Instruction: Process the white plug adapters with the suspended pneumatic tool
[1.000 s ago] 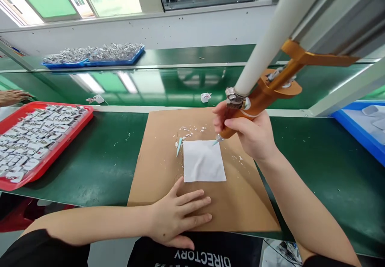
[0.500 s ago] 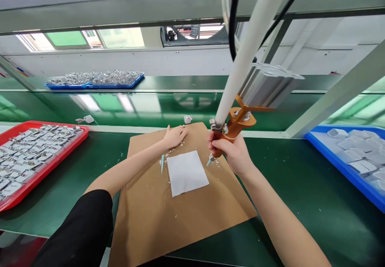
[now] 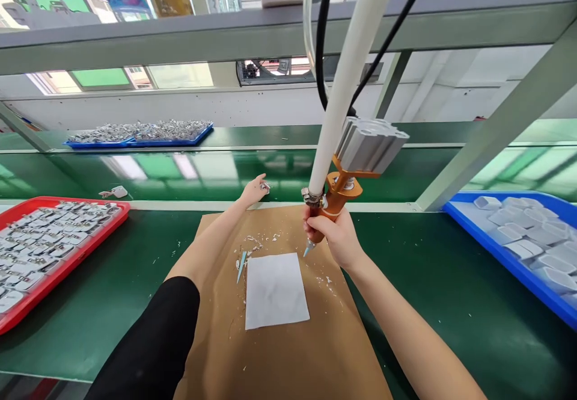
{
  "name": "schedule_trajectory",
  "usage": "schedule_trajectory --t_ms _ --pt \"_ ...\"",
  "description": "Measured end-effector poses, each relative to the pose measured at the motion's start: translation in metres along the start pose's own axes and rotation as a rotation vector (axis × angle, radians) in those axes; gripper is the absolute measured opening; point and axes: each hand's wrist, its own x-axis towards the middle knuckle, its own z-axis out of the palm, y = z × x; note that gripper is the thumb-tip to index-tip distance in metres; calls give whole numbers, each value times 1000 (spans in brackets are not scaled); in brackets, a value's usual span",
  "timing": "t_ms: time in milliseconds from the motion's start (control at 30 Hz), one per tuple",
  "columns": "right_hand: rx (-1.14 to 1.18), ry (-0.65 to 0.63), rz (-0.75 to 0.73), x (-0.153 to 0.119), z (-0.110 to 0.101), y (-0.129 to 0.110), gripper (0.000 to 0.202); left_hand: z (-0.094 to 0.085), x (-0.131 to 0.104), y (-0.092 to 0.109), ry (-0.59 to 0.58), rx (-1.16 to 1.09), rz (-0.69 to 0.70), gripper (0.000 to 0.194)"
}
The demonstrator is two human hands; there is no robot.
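Observation:
My left hand (image 3: 252,193) is above the far edge of the cardboard sheet (image 3: 279,364), closed on a small white part (image 3: 264,187) that shows partly at its fingers. My right hand (image 3: 339,237) is wrapped around an orange glue dispensing gun (image 3: 336,198). The gun's blue nozzle tip (image 3: 309,248) points down, just above the cardboard by the white sheet's upper right corner. The square white sheet (image 3: 277,292) lies flat on the cardboard. A loose pale-blue nozzle (image 3: 241,266) and white scraps are to its left.
A red tray (image 3: 118,215) filled with small parts stands at left. Translucent white pieces fill a blue tray (image 3: 455,207) at right. Another white part (image 3: 119,191) sits on the back ledge. A white hose (image 3: 333,111) and black cables descend to the gun from above.
My left hand has moved from the cardboard to the back ledge and taken up the small white part there. My right hand still holds the dispensing gun, and the view has tilted up.

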Motion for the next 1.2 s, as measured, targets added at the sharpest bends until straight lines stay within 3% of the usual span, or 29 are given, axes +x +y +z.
schedule_trajectory --t_ms 100,200,300,400,500,600,700,767,933,1000,1067,1200 --pt "-8 16 6 -1 1 0 6 -9 4 -5 -6 -57 4 32" --pt "-14 25 5 -3 3 1 7 -15 -17 -2 63 -119 -14 29" --pt "-2 42 -3 -6 6 1 7 -20 -61 10 78 -200 -37 32" --pt "10 55 -8 -9 9 0 7 -23 -122 25 -42 -267 4 31" --pt "16 66 -25 -11 12 1 7 -25 -177 38 -213 -324 188 26" --pt "29 73 -15 -15 15 0 6 -22 -209 43 -281 -394 330 22" --pt "45 58 -7 -20 20 -1 5 -15 -219 40 -315 -418 437 34" --pt "48 42 -21 -23 23 -2 4 -9 -219 36 -310 -428 430 44" --pt "71 14 -58 -27 28 -3 1 -3 -219 29 -160 -536 479 54" --pt "77 15 -64 -27 28 -2 2 -2 -220 29 -152 -590 500 54" --pt "72 22 -67 -27 28 -2 2 -3 -222 31 -224 -703 401 50" --pt "67 52 -88 -27 28 -2 3 -9 -220 38 -505 -1182 -99 42"
